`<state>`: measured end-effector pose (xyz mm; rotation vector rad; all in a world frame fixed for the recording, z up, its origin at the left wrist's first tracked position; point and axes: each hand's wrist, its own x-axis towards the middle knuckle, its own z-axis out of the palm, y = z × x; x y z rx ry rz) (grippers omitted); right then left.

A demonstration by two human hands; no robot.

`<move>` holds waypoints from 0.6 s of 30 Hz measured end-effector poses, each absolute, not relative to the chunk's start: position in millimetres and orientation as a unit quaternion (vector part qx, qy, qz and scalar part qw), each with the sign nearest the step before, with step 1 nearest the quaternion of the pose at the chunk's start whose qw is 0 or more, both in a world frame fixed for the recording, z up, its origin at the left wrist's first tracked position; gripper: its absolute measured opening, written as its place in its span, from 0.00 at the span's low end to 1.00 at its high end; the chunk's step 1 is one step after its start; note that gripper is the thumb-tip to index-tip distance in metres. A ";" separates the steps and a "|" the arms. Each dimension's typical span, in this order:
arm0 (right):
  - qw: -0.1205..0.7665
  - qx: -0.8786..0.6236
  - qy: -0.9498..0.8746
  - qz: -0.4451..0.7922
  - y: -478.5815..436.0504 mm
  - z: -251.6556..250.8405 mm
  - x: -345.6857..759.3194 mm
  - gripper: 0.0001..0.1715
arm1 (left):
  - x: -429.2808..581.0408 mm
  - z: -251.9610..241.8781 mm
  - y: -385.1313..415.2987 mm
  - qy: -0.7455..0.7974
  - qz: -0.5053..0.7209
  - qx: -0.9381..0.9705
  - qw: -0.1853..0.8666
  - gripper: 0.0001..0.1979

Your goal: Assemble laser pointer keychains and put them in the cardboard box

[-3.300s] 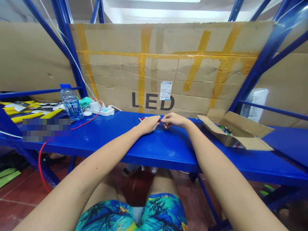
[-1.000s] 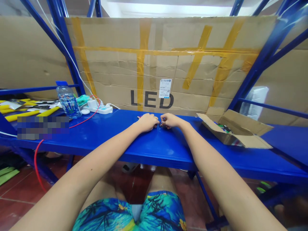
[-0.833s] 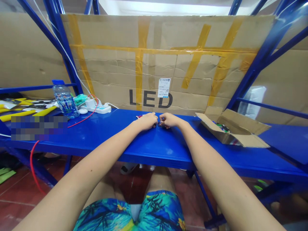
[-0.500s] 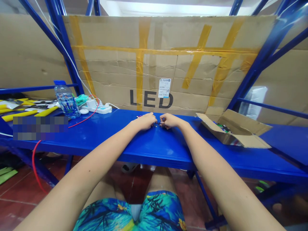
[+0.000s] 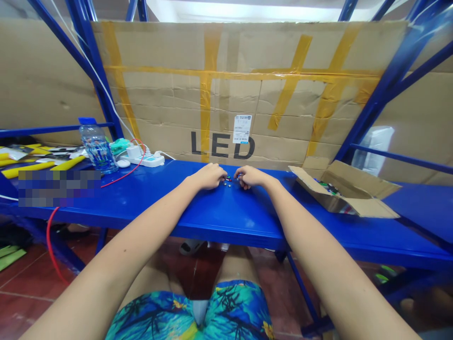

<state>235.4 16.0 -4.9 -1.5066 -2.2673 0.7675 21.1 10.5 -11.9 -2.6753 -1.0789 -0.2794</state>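
My left hand [image 5: 211, 176] rests low over the blue table with its fingers curled and their tips together. What those fingers hold, if anything, is too small to make out. Across a narrow gap, my right hand [image 5: 249, 177] pinches something tiny that I cannot identify. Between the hands lie small red and green pieces [image 5: 229, 179], nearest to the left fingertips. A small shiny round piece [image 5: 230, 185] sits on the tabletop just in front of them, with a similar one beside it.
To the right stands an open cardboard box [image 5: 348, 198] with small coloured parts inside. A water bottle [image 5: 97, 148], a white power strip [image 5: 150, 159] and a red cable [image 5: 123, 177] are on the left. Behind the table [image 5: 226, 212] rises a large taped cardboard sheet [image 5: 170, 108].
My left hand has shifted slightly left, away from the right one. Red and green pieces now show in the gap. The right hand has hardly moved, its fingers still pinched.
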 end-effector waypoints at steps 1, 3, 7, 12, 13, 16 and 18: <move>0.158 -0.525 -0.789 0.278 16.7 -5.0 235.2 0.12 | 20.5 -11.6 10.0 -0.377 -0.096 -0.914 0.115 0.13; 0.165 -0.525 -0.781 0.295 17.4 -4.8 234.1 0.11 | 20.0 -10.7 8.0 -0.396 -0.101 -0.908 0.094 0.14; 0.169 -0.534 -0.768 0.310 13.7 -1.2 229.1 0.09 | 22.4 -8.7 1.6 -0.404 -0.126 -0.904 0.055 0.15; 0.163 -0.534 -0.786 0.264 6.6 4.1 226.5 0.04 | 26.3 -10.1 -1.3 -0.386 -0.114 -0.914 0.045 0.13; 0.161 -0.528 -0.795 0.250 6.3 4.0 227.0 0.04 | 26.7 -10.8 -1.0 -0.386 -0.114 -0.914 0.047 0.12; 0.152 -0.504 -0.818 0.231 7.1 1.4 229.3 0.07 | 27.2 -12.6 0.7 -0.386 -0.109 -0.915 0.052 0.11; 0.143 -0.483 -0.831 0.235 8.2 -1.2 230.8 0.08 | 27.1 -13.4 1.7 -0.387 -0.103 -0.915 0.056 0.10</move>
